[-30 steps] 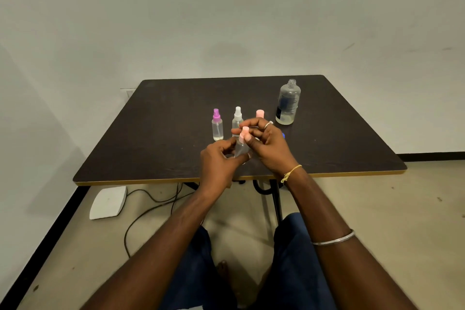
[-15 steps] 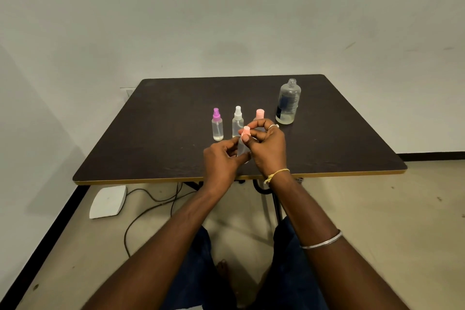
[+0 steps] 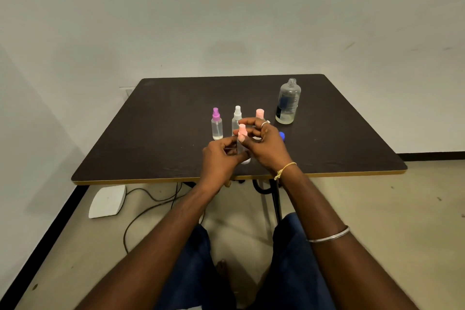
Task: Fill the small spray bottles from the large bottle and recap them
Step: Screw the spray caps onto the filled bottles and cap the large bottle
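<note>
We see a dark brown square surface (image 3: 176, 138) against a pale wall. At its far right stands the large clear plastic bottle (image 3: 288, 104), upright and uncapped, with a little liquid in the bottom. Near the front edge, the left hand (image 3: 219, 158) grips the body of a small clear spray bottle with a pink top (image 3: 243, 145), while the right hand (image 3: 268, 146) pinches that top between its fingertips. Behind the hands we find three more small bottles in a row: a purple-topped spray bottle (image 3: 217, 124), a white-topped spray bottle (image 3: 237, 117) and a pink-capped bottle (image 3: 259, 113) partly hidden. A small blue cap (image 3: 282, 136) lies just right of the right hand.
</note>
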